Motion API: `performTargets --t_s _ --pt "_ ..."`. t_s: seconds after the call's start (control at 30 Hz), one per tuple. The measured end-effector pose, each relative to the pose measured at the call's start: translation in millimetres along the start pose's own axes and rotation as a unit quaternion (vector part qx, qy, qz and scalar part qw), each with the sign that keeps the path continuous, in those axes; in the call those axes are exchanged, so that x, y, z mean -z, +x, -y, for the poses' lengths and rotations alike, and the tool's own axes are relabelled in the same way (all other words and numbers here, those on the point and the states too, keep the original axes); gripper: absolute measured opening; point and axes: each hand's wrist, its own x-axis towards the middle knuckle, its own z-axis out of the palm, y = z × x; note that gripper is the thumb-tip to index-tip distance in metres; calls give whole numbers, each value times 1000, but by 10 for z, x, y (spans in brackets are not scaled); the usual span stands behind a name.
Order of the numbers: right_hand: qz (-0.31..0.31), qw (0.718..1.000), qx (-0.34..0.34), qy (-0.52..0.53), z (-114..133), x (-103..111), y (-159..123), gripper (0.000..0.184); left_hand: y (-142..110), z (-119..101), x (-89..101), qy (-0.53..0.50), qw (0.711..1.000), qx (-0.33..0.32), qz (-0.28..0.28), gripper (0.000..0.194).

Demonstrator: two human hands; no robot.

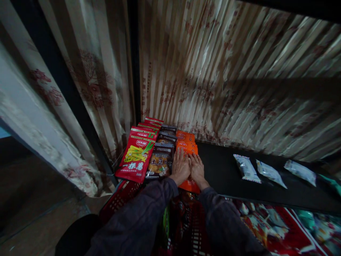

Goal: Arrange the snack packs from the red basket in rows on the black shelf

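Note:
Both of my hands lie flat, side by side, on the front of a row of orange snack bags (189,185). My left hand (181,168) has its fingers stretched out over the left part of the front bag. Next to it my right hand (197,170) presses on the right part, fingers also extended. Immediately left stands a row of black potato chip bags (160,161), overlapping from front to back. Beyond those, at the shelf's left end, is a row of red snack bags (137,156) with yellow sticks and green onion printed on them.
The black shelf (218,167) runs to the right, with several small white packets (247,168) lying on it. A red basket (195,231) with packaged goods is below my arms. Lower right are more packaged snacks (266,224). A dark post (134,71) and a patterned curtain (213,71) stand behind.

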Motion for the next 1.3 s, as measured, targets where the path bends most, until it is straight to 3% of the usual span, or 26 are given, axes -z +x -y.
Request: performTargets --t_s 0.17,0.27,0.4,0.67,1.0,1.13,1.3 --pt "-74 997 21 -19 147 199 -181 51 -667 63 -38 -5 998 -45 36 58" --pt "-78 995 38 -39 225 248 -460 52 -879 154 -132 5 997 -61 37 59" --pt "-17 997 48 -51 241 204 -698 51 -882 158 -216 39 996 -73 45 60" --pt "9 997 44 -68 161 218 -609 49 -927 17 -62 46 994 -87 44 61" --pt "-66 995 24 -73 250 149 -654 48 -1069 475 268 14 994 -109 26 55" --pt "-64 995 22 -74 311 208 -757 47 -1181 577 257 0 990 -139 15 50" --pt "-55 995 56 -62 484 212 -843 47 -1184 639 283 -2 992 -124 -19 43"
